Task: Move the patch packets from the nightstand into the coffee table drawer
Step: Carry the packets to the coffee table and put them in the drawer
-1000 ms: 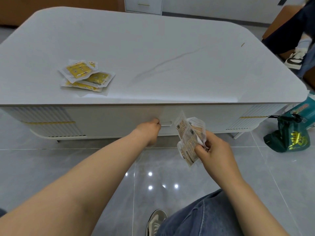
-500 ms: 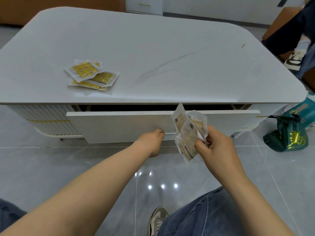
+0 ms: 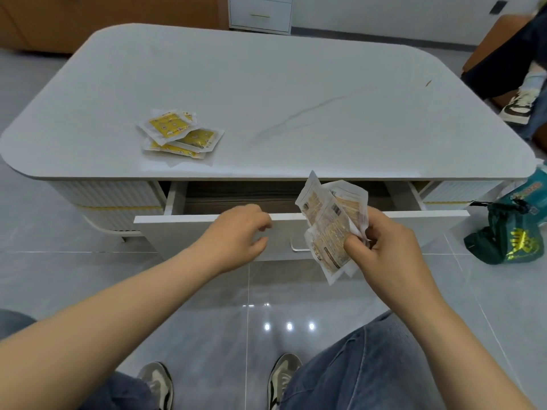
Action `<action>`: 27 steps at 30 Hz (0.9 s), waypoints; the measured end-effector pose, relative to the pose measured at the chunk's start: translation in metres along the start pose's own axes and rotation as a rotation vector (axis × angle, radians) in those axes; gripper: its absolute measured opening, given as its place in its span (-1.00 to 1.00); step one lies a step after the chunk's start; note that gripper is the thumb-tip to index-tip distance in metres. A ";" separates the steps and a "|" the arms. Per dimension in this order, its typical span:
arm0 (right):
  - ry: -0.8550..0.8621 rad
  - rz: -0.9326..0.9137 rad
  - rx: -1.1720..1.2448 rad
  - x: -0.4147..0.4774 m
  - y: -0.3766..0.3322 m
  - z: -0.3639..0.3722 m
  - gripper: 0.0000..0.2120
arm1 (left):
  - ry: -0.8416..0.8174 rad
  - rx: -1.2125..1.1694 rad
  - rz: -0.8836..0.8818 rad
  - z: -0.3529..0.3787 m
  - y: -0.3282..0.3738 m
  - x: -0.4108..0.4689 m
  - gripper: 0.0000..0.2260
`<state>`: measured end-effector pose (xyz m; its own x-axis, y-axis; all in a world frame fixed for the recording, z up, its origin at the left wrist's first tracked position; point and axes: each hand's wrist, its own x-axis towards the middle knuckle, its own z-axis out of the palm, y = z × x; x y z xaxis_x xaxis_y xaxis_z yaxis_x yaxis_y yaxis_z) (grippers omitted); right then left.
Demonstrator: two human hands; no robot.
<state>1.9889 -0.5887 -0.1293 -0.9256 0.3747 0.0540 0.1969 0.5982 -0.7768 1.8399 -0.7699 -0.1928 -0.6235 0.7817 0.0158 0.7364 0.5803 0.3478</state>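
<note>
The white coffee table (image 3: 296, 93) has its front drawer (image 3: 183, 232) pulled out, showing a dark wood-grain inside that looks bare. My right hand (image 3: 384, 253) grips a bunch of white and tan patch packets (image 3: 331, 223) just in front of the drawer's right half. My left hand (image 3: 236, 232) hovers off the drawer front, left of the metal handle (image 3: 299, 247), fingers loosely curled and holding nothing. A small pile of yellow patch packets (image 3: 180, 134) lies on the table top at the left.
A green bag (image 3: 506, 238) sits on the tiled floor right of the table. Another person's leg and shoe (image 3: 518, 105) are at the far right. A white cabinet (image 3: 260, 13) stands behind the table. My knees and shoes are below.
My left hand pulled the drawer from closed to well out, then let go of the handle. My right hand kept its packets and rose slightly toward the drawer.
</note>
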 end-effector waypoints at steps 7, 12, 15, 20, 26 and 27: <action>-0.006 -0.069 -0.022 0.011 -0.019 0.008 -0.73 | -0.132 0.230 -0.206 -0.014 -0.029 -0.009 -0.51; -0.004 -0.097 -0.058 0.021 -0.026 0.020 -0.76 | -0.136 0.162 -0.227 -0.008 -0.037 -0.019 -0.53; -0.018 -0.101 -0.091 0.025 -0.031 0.027 -0.75 | -0.127 0.125 -0.227 -0.009 -0.036 -0.022 -0.59; -0.051 -0.131 -0.126 0.033 -0.037 0.031 -0.78 | -0.177 0.152 -0.246 -0.004 -0.041 -0.034 -0.68; -0.131 -0.158 -0.224 0.040 -0.036 0.040 -0.75 | -0.184 0.074 -0.305 -0.005 -0.036 -0.043 -0.50; -0.147 -0.169 -0.245 0.042 -0.034 0.043 -0.75 | -0.181 0.065 -0.309 -0.005 -0.034 -0.045 -0.49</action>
<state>1.9289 -0.6240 -0.1275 -0.9850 0.1603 0.0641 0.0922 0.8023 -0.5898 1.8420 -0.8261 -0.2008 -0.7668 0.5917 -0.2487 0.5394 0.8041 0.2499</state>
